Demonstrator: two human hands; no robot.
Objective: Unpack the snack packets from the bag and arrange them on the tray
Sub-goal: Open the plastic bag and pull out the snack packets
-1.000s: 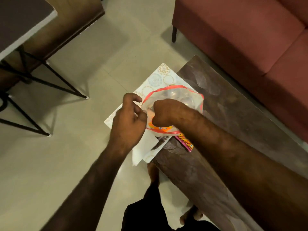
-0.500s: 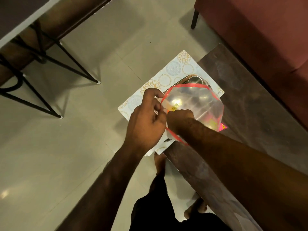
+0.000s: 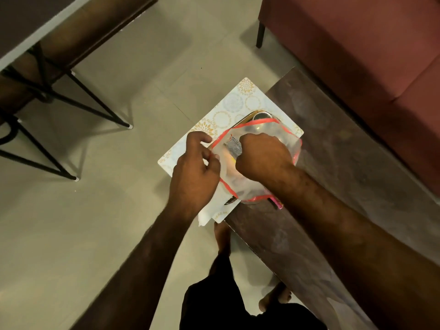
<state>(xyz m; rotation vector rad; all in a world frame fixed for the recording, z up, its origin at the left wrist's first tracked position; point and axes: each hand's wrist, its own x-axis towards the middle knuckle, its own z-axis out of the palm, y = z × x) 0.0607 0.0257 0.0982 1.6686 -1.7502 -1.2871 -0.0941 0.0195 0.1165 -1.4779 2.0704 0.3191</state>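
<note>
At frame centre, the rim of the clear red-edged bag (image 3: 289,144) is pinched in the left hand (image 3: 194,172) grip. A silvery snack packet (image 3: 234,146) is clenched in the right hand (image 3: 260,158) inside the bag, above the tray (image 3: 247,116) on the counter (image 3: 345,148).

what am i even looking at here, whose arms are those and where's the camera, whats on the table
No machine here: these are a person's two bare arms, filmed by a camera worn on their head, looking down. The left hand pinches the rim of a clear bag with red edging, keeping it open. The right hand is inside it, its grip closed on a silvery packet. The bag sits over a patterned mat at the end of a dark wooden table. A metal tray edge peeks out behind the bag. A red sofa stands beyond.
</note>
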